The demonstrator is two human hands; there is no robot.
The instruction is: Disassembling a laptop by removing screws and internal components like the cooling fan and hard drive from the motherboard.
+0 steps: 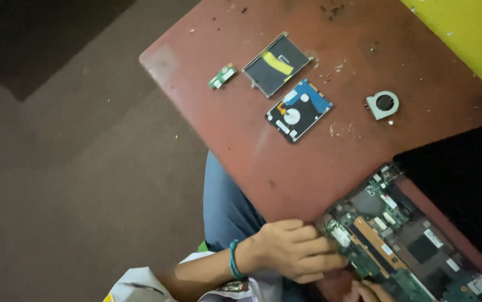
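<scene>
An opened laptop base with its green circuit board (403,240) exposed lies at the lower right corner of a reddish-brown table (364,50). My left hand (294,250), with a teal band on the wrist, rests at the board's near corner, fingers curled against its edge; whether it grips anything is hidden. Only the fingertips of my right hand (371,292) show at the bottom edge, touching the board from below. A hard drive (298,109) with a blue label, a drive caddy (277,64) with yellow tape, a small green card (222,75) and a round cooling fan (382,104) lie apart further up the table.
A black laptop lid (465,179) stands at the right beside the board. A yellow surface (465,33) fills the upper right corner. Crumbs and debris dot the tabletop. Dark floor (73,168) lies to the left, and my blue-trousered leg (227,210) shows under the table edge.
</scene>
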